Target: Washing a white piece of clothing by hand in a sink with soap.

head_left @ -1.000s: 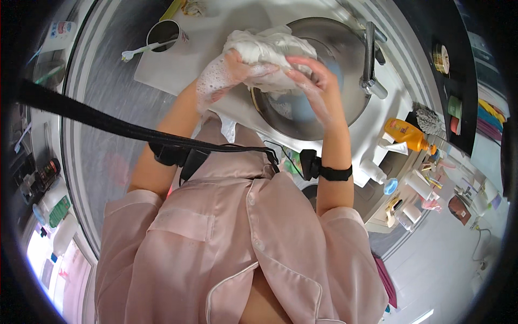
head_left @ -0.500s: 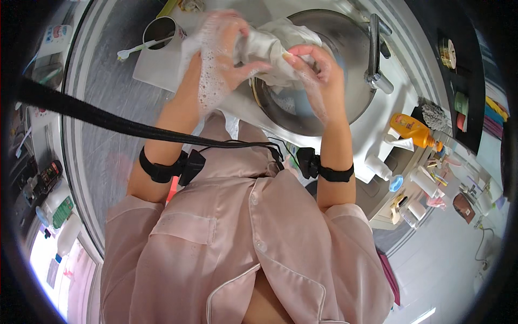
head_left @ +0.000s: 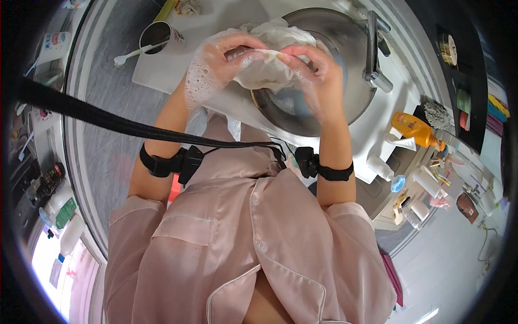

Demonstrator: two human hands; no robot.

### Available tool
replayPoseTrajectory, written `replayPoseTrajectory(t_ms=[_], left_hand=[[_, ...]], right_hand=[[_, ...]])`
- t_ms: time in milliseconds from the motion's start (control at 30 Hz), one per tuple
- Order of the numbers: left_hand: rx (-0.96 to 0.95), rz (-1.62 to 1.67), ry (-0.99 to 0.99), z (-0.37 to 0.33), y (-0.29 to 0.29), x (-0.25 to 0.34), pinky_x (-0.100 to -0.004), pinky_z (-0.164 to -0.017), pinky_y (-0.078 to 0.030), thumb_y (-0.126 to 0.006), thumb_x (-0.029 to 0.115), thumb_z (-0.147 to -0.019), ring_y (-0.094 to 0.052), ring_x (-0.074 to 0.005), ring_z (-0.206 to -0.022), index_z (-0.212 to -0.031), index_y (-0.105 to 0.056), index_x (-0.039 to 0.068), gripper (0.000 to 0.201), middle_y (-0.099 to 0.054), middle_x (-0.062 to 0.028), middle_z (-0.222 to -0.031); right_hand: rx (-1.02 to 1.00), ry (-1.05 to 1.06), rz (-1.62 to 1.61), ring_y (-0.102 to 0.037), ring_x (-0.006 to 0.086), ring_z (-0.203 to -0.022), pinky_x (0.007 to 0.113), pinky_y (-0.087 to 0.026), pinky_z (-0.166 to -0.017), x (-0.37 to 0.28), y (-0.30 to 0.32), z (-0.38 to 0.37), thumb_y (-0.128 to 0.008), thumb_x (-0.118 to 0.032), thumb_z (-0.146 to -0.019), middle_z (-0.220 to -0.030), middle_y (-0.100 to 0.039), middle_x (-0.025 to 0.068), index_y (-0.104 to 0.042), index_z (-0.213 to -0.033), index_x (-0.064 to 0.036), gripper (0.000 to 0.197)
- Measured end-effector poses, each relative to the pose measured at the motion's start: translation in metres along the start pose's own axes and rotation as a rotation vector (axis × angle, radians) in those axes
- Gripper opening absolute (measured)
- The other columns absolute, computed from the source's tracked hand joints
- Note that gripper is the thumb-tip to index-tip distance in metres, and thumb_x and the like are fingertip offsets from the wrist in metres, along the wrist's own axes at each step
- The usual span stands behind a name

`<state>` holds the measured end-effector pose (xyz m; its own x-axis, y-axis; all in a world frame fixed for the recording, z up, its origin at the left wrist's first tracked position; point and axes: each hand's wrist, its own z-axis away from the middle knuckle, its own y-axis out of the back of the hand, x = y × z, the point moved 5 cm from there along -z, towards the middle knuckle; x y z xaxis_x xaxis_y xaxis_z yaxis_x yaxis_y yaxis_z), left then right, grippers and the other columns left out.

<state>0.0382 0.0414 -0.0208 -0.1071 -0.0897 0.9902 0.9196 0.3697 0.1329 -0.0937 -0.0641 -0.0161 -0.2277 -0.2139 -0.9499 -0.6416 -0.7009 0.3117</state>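
The left hand (head_left: 211, 63) and the right hand (head_left: 322, 73) both pinch one edge of a white cloth (head_left: 264, 75), thumbs and fingers pressed together on it, with the fingertips of one close to those of the other. The cloth is bunched and hangs below and behind this edge, over the left part of a round basin (head_left: 353, 110); whether it touches the rim cannot be told. White foam covers the back of the left hand and its wrist, and a thinner film of it shows on the right. Inside the basin are a pale blue patch (head_left: 306, 107) and some suds. A metal tap (head_left: 372, 48) stands at the basin's right side. The basin sits on a white surface (head_left: 229, 12), where, to the left, a cup (head_left: 175, 38) stands with a toothbrush (head_left: 139, 52) leaning out over its rim. Past the cup, near the upper edge, lie a yellow strip (head_left: 164, 11) and a small crumpled thing (head_left: 187, 7), too unclear to name. Right of the basin, a yellow bottle (head_left: 410, 128) lies beside a white tube (head_left: 402, 142), with a grey fluffy brush (head_left: 437, 114) just beyond and a white bottle (head_left: 379, 165) nearer the person. Black straps (head_left: 335, 173) circle both forearms, below the short sleeves of a pink shirt (head_left: 189, 264).
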Motion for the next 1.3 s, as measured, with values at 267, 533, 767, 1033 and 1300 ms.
replayPoseTrajectory(t_ms=[267,533,767,1033,1300], left_hand=[[-0.004,-0.112,-0.053,-0.006,-0.003,0.005,-0.0243,-0.073,-0.042,-0.060,0.008,-0.079,-0.054,-0.0138,-0.081,-0.088,-0.061,-0.002,0.013,-0.057,-0.0063,-0.085],[-0.011,-0.237,-0.032,-0.011,0.003,0.010,-0.0246,-0.071,-0.042,-0.060,0.006,-0.079,-0.054,-0.0143,-0.080,-0.088,-0.061,-0.002,0.012,-0.057,-0.0072,-0.084],[0.073,-0.754,-0.262,-0.010,-0.005,0.028,-0.0330,-0.068,-0.043,-0.058,0.007,-0.076,-0.056,-0.0292,-0.077,-0.085,-0.061,-0.001,0.012,-0.057,-0.0136,-0.082],[0.084,-0.717,-0.306,-0.009,-0.015,0.022,-0.0364,-0.064,-0.043,-0.053,0.003,-0.072,-0.054,-0.0335,-0.073,-0.083,-0.060,-0.002,0.013,-0.055,-0.0165,-0.076],[0.103,-0.725,-0.214,-0.007,-0.014,0.023,-0.0345,-0.064,-0.043,-0.053,0.003,-0.074,-0.054,-0.0329,-0.071,-0.084,-0.061,-0.002,0.013,-0.055,-0.0161,-0.074]], right_hand=[[-0.019,0.023,0.187,-0.049,0.0159,-0.060,0.027,-0.041,-0.057,-0.007,0.002,-0.006,-0.065,-0.013,-0.076,-0.074,-0.053,0.0065,-0.064,-0.086,-0.0083,0.010],[-0.026,0.317,0.263,-0.052,0.0277,-0.067,0.035,-0.043,-0.058,-0.002,0.000,-0.012,-0.066,-0.013,-0.075,-0.077,-0.051,0.0119,-0.064,-0.088,-0.0086,0.013],[-0.044,0.394,0.677,-0.054,0.0337,-0.071,0.041,-0.044,-0.063,-0.012,-0.016,-0.007,-0.056,-0.010,-0.074,-0.084,-0.051,0.0142,-0.059,-0.089,-0.0088,0.015],[-0.093,0.424,0.724,-0.055,0.0332,-0.071,0.043,-0.042,-0.063,-0.006,-0.029,-0.011,-0.055,-0.010,-0.070,-0.086,-0.052,0.0145,-0.052,-0.086,-0.0064,0.017],[-0.070,0.429,0.680,-0.054,0.0345,-0.070,0.044,-0.042,-0.064,-0.018,-0.029,-0.009,-0.055,-0.011,-0.070,-0.085,-0.051,0.0163,-0.052,-0.085,-0.0052,0.016]])
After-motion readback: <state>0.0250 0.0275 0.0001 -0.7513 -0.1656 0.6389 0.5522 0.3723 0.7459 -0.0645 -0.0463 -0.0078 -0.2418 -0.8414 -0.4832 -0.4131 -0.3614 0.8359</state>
